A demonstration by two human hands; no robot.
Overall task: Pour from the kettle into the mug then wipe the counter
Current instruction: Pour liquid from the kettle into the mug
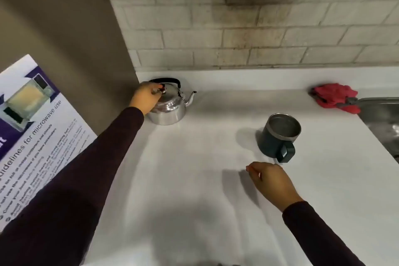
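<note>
Nearest the camera, the right hand hovered over the counter, fingers loosely curled and holding nothing, just short of the dark mug. Far back at the left, the left hand lay on the steel kettle, fingers at the lid knob; whether they gripped it I could not tell. Pouring had not begun. Next, the left hand needed the black handle. A red cloth waited by the sink.
</note>
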